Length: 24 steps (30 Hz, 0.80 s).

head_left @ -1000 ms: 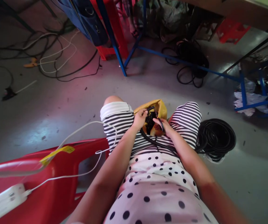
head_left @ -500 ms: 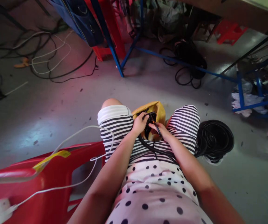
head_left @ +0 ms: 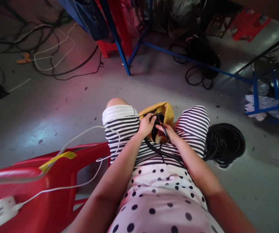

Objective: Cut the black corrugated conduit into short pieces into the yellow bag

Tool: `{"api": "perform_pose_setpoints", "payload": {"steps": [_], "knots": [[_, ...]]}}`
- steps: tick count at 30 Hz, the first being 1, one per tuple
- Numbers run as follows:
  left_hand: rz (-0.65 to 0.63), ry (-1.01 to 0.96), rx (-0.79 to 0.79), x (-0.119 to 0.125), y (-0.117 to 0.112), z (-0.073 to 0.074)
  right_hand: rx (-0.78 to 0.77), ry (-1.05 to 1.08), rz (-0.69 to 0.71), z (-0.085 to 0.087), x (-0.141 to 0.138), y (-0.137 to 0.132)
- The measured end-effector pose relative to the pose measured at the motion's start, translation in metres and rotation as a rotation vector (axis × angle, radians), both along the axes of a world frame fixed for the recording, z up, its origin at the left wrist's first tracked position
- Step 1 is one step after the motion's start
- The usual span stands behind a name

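Note:
In the head view, a yellow bag [head_left: 169, 113] with its mouth open sits between my knees, dark pieces inside it. My left hand [head_left: 147, 125] pinches a black cable [head_left: 151, 147] over the bag; the cable loops down across my lap toward the right. Held in my right hand [head_left: 170, 133] is what looks like a pair of black-handled scissors [head_left: 165, 130], with a bit of orange near the pivot. The thin blades point up and left, close to the left fingers. The exact contact between blades and cable is too small to make out.
A coil of black cable [head_left: 238, 140] lies on the floor by my right knee. At left stands a red plastic stool [head_left: 57, 181] with a white power strip [head_left: 1, 210] and white cord. Ahead are a blue table frame [head_left: 192, 60], a blue bag [head_left: 91, 22] and loose cables [head_left: 69, 71].
The view has shifted slightly, so the surroundings sit a little differently. Both hands keep nearly the same grip and place over the yellow bag.

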<state>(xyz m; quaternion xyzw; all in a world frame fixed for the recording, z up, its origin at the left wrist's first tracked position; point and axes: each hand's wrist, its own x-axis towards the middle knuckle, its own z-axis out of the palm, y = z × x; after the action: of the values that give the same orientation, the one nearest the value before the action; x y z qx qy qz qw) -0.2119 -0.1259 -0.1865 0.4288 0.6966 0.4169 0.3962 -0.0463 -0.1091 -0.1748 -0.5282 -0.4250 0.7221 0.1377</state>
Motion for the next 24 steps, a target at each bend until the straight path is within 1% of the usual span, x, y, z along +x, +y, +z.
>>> {"api": "perform_pose_setpoints", "payload": {"steps": [8, 14, 17, 24], "knots": [[0.021, -0.025, 0.008, 0.0023, 0.0016, -0.0006, -0.014, 0.01, -0.026, -0.0013, 0.0019, 0.0014], [-0.001, 0.005, -0.002, 0.0022, 0.0014, 0.0004, -0.007, 0.019, -0.007, 0.0038, 0.0022, 0.0009], [0.008, -0.005, 0.008, 0.0028, 0.0014, 0.0013, 0.009, 0.013, 0.021, 0.005, 0.0023, 0.0008], [0.031, -0.029, -0.005, 0.0036, 0.0025, 0.0023, -0.016, -0.017, 0.012, 0.0006, 0.0015, 0.0027]]}}
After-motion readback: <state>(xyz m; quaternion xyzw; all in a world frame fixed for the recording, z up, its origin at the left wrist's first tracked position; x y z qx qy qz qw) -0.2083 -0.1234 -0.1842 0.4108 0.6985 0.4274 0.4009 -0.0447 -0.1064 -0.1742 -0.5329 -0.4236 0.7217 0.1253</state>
